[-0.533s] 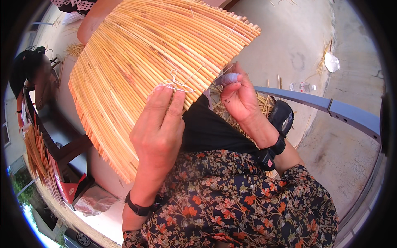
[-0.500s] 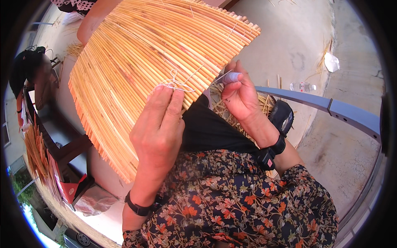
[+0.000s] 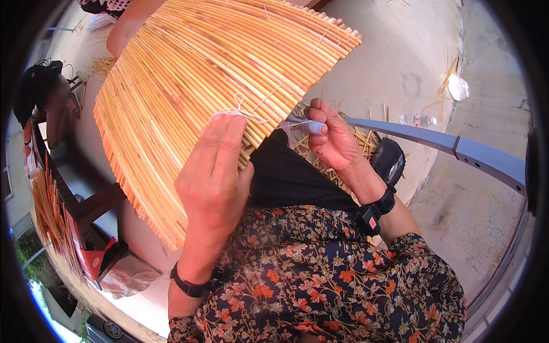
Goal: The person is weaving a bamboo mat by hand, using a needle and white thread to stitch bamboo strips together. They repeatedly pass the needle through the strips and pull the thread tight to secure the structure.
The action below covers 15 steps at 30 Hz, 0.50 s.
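A broad mat of thin golden reeds (image 3: 189, 86) spreads out in front of me, its sticks bound side by side. My left hand (image 3: 211, 163) is closed on its near edge, fingers flat on top and the thumb mostly hidden. Loops of white thread (image 3: 239, 104) lie on the reeds by those fingertips. Off the mat's right corner, my right hand (image 3: 340, 144) pinches the thread, which runs taut from the mat's edge. A pale lavender band or small cylinder (image 3: 313, 128) shows among its fingers; I cannot tell whether it is a finger wrapping.
A grey metal bar (image 3: 423, 132) crosses at the right. On the floor are a clear plastic bottle (image 3: 418, 120), a white scrap (image 3: 458, 87) and loose straw (image 3: 357, 146). Another person (image 3: 46, 94) is at the far left, near a dark wooden frame (image 3: 94, 200) and bundled reeds (image 3: 48, 200).
My right hand has turned and moved slightly down, drawing the thread across the mat's corner. My left hand has shifted a little left and down along the edge.
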Each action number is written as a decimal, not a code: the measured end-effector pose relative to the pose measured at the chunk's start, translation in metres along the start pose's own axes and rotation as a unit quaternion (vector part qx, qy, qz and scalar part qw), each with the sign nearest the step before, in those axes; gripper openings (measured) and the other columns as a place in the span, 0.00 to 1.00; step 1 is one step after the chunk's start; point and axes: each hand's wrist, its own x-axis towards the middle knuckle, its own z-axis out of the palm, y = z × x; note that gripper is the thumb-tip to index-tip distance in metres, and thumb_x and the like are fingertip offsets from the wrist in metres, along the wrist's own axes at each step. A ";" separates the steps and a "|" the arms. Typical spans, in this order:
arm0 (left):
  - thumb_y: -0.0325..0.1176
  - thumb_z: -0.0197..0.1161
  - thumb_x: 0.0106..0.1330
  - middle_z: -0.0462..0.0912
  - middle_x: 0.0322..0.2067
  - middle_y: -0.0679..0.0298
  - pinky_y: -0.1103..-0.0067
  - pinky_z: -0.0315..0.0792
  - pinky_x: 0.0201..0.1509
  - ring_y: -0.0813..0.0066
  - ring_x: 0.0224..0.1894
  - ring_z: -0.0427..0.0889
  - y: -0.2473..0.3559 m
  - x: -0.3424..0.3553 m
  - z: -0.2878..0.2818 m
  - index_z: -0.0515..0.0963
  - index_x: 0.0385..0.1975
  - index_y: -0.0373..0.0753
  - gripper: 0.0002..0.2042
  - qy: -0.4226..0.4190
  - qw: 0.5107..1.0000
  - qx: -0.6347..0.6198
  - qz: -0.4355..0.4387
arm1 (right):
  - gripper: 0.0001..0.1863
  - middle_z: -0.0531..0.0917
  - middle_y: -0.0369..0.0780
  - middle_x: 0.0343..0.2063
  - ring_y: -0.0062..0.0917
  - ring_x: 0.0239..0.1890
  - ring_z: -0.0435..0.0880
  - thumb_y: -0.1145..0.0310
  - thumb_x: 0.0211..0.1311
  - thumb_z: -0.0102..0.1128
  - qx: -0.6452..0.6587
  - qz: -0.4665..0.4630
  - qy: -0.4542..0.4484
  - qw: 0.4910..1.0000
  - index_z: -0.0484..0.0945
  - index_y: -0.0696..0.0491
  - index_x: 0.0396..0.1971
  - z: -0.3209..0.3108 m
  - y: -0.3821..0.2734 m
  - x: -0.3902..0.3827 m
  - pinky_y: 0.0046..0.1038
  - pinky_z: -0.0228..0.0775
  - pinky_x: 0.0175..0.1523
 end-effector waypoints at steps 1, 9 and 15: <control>0.16 0.69 0.42 0.85 0.48 0.53 0.69 0.80 0.55 0.56 0.53 0.85 0.000 0.000 0.000 0.80 0.51 0.36 0.29 0.002 1.000 -0.004 -0.009 | 0.06 0.76 0.34 0.31 0.19 0.33 0.80 0.68 0.76 0.54 0.052 0.030 -0.026 0.998 0.73 0.55 0.44 -0.012 -0.001 0.002 0.23 0.85 0.42; 0.18 0.72 0.42 0.85 0.45 0.57 0.70 0.79 0.51 0.56 0.50 0.84 -0.002 -0.006 0.001 0.78 0.44 0.37 0.25 -0.006 1.000 -0.004 -0.004 | 0.04 0.77 0.37 0.26 0.26 0.33 0.80 0.73 0.75 0.53 -0.001 -0.138 0.196 0.971 0.72 0.57 0.38 -0.059 0.009 0.007 0.42 0.76 0.64; 0.22 0.76 0.44 0.81 0.46 0.59 0.66 0.73 0.57 0.56 0.52 0.78 -0.003 -0.004 -0.010 0.78 0.48 0.39 0.27 -0.005 1.000 -0.026 0.004 | 0.04 0.76 0.40 0.27 0.28 0.33 0.79 0.76 0.74 0.52 0.009 -0.143 0.254 0.956 0.69 0.59 0.37 -0.060 0.001 0.017 0.46 0.73 0.67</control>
